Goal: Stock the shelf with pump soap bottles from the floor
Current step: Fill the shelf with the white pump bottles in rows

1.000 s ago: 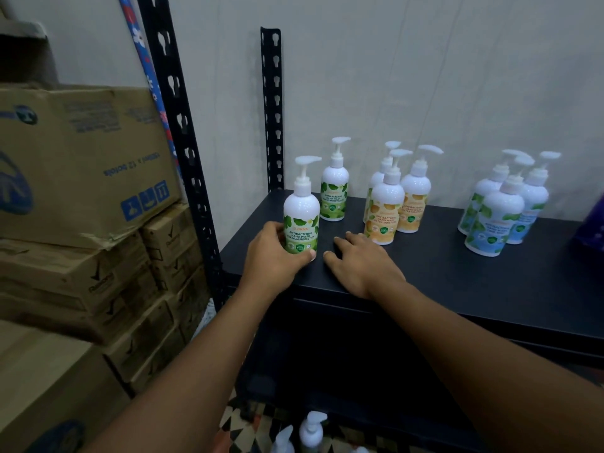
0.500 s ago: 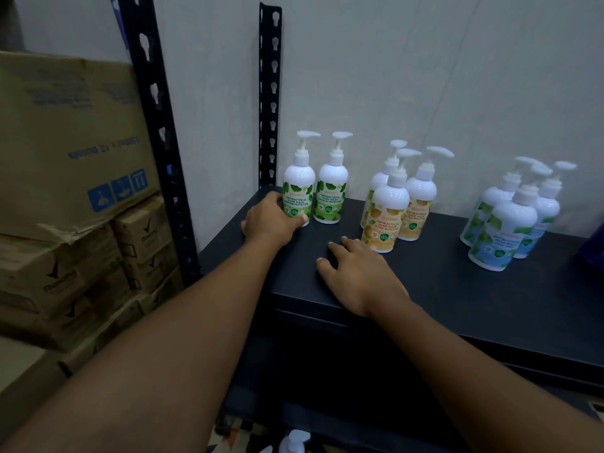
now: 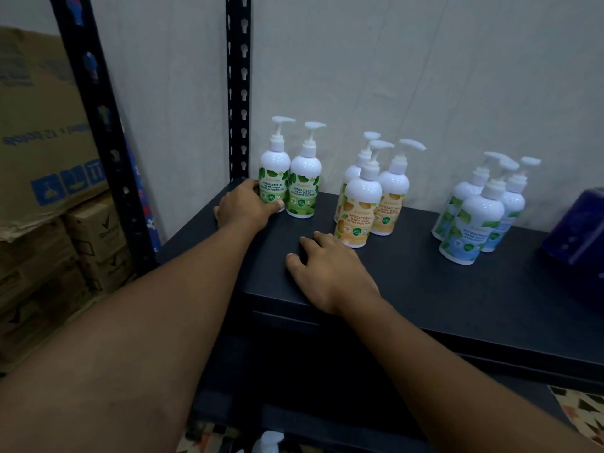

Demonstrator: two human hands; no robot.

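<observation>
On the black shelf (image 3: 425, 289) stand white pump soap bottles in three groups. My left hand (image 3: 245, 206) grips the base of the leftmost green-label bottle (image 3: 274, 171), which stands upright at the back left beside a second green-label bottle (image 3: 304, 181). My right hand (image 3: 330, 273) rests flat on the shelf with its fingers spread, its fingertips close to the front orange-label bottle (image 3: 358, 204). Two more orange-label bottles (image 3: 392, 194) stand behind that one. Three blue-label bottles (image 3: 477, 220) stand further right. The pump top of another bottle (image 3: 266, 441) shows on the floor below.
Stacked cardboard boxes (image 3: 42, 178) fill the left side. Black slotted uprights (image 3: 238, 86) frame the shelf's left end, with the wall right behind. A dark blue object (image 3: 578, 223) sits at the shelf's right edge. Patterned floor (image 3: 578, 410) shows below.
My left hand slid the green-label bottle from the shelf's front back to the wall, next to the other green bottle. My right hand stayed flat on the shelf.
</observation>
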